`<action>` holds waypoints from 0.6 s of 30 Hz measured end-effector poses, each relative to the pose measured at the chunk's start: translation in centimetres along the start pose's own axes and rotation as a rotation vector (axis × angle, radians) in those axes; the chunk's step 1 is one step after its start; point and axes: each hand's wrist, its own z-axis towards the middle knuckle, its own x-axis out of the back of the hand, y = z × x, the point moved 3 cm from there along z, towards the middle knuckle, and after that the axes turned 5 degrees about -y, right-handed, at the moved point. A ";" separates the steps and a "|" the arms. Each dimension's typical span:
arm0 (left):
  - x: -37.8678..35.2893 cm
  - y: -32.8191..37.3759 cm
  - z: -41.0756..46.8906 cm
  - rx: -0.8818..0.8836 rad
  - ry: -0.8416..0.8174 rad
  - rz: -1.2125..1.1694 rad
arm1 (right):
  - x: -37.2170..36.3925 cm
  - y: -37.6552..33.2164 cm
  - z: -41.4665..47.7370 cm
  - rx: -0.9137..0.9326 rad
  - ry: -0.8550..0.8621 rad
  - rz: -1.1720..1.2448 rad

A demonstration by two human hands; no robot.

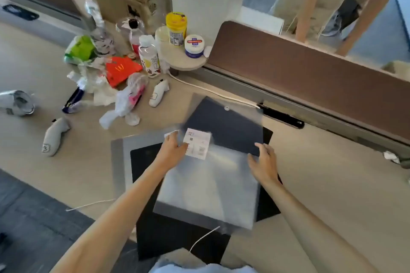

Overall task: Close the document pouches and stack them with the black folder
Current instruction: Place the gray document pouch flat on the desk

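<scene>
The translucent document pouch (208, 184) lies directly ahead of both hands, atop the black folder (177, 244) on the desk (321, 184). Its long axis runs away from the person, tilted a little to the right, with the flap (226, 124) at the far end and its white snap button (226, 108) well beyond the fingers. The left hand (174, 146) rests on the pouch's left edge just beside a white paper label (197, 143), fingers curled as if pinching the edge; whether it grips is hard to tell. The right hand (264, 162) lies loosely open on the right edge, holding nothing firmly. Both hands sit about equally near the flap, which seems the next thing to press. A second greyish pouch (119, 162) peeks out underneath at left. The top pouch looks frosted, thin and floppy.
</scene>
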 end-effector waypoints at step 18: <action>-0.2 1.4 2.0 0.063 0.044 -0.176 | 1.1 1.1 0.5 -0.375 -0.024 0.375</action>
